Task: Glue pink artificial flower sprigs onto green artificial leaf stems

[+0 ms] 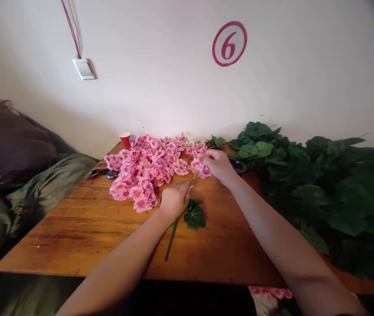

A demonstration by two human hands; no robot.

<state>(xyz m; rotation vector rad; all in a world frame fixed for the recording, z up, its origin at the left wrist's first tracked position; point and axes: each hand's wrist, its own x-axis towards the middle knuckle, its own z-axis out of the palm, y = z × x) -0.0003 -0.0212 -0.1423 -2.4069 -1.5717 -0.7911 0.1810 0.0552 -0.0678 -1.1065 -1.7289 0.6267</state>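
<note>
My left hand (176,199) is closed around a green stem (171,240) above the wooden table (108,228). A round green leaf (195,217) hangs from the stem just below the fingers. The stem runs up to the right to a small pink flower cluster (201,168). At that cluster my right hand (217,164) is pinched, its fingertips on the petals. A large heap of pink flowers (154,160) lies to the left of and behind both hands.
Green leaves (332,184) are piled along the right side. A red paper cup (125,140) stands at the back left, near black-handled scissors (111,174). A dark round object (238,166) sits behind my right wrist. Stuffed sacks (12,145) are at the left.
</note>
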